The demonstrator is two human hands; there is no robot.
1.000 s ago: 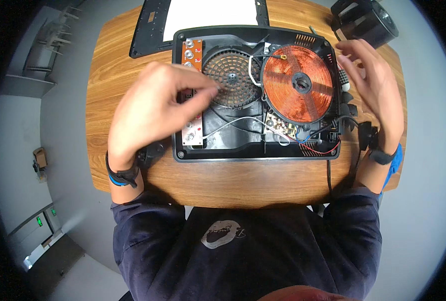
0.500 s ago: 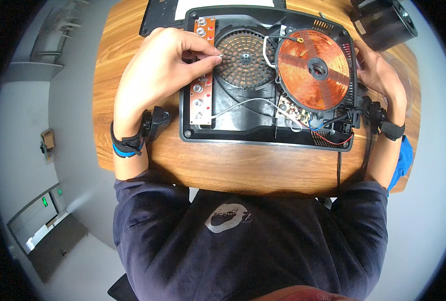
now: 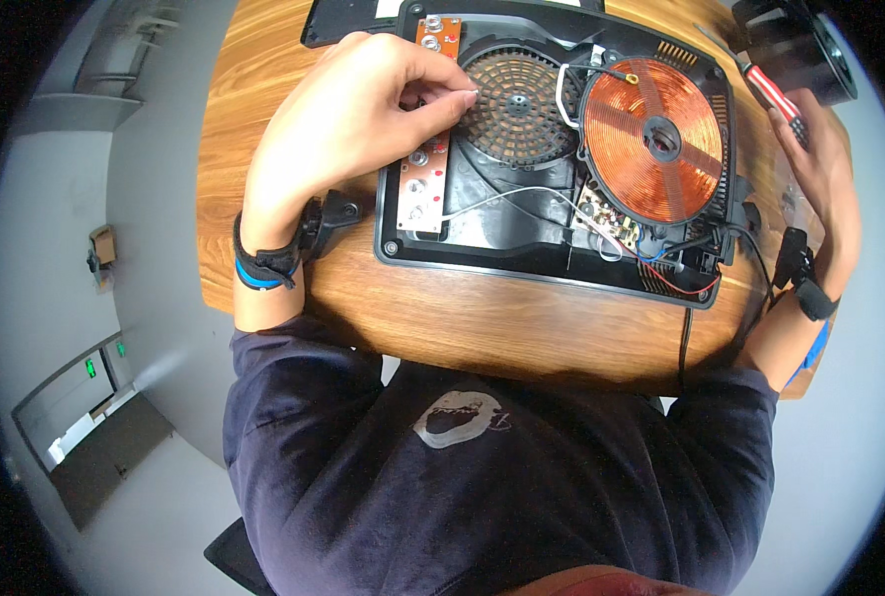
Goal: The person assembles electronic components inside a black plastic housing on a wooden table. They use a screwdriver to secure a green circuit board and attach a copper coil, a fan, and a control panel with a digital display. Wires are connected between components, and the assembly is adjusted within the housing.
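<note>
An opened induction cooker (image 3: 482, 253) lies on the table, its black housing facing up. Inside are a copper coil (image 3: 611, 149) at right, a round vent grille (image 3: 518, 109) in the middle and a narrow orange button board (image 3: 419, 189) along the left. My left hand (image 3: 363, 119) is over that board, thumb and forefinger pinched on a tiny pale bit too small to name, beside the grille. Off the right side, my right hand (image 3: 822, 149) has its fingers round the red-and-white striped handle of a screwdriver (image 3: 772, 91), whose shaft points away to the far left.
A black cylindrical object (image 3: 795, 50) stands at the far right of the wooden table (image 3: 502, 333). Behind the housing lies a dark flat panel (image 3: 348, 22). A grey wire (image 3: 507, 193) loops across the housing, and a cable (image 3: 684, 348) hangs off the near edge.
My right hand has moved right, away from the housing's side, and now has the screwdriver. My left hand keeps its pinch. The whole view has shifted slightly.
</note>
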